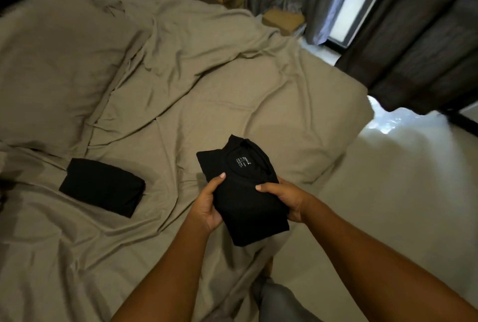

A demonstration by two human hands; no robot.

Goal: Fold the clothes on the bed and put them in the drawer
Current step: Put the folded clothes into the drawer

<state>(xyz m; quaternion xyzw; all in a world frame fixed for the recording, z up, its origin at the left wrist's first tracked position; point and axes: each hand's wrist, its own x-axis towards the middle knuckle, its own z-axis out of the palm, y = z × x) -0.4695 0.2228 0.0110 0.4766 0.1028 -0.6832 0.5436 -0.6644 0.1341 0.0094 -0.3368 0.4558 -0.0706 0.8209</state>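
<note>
Left hand [207,205], right hand [287,200] round shirt [248,208]

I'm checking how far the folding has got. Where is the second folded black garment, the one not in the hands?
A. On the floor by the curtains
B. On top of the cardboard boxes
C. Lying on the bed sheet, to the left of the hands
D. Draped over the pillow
C: the folded black garment lies flat on the bed sheet, apart from the black T-shirt held by the left hand and right hand.
</note>
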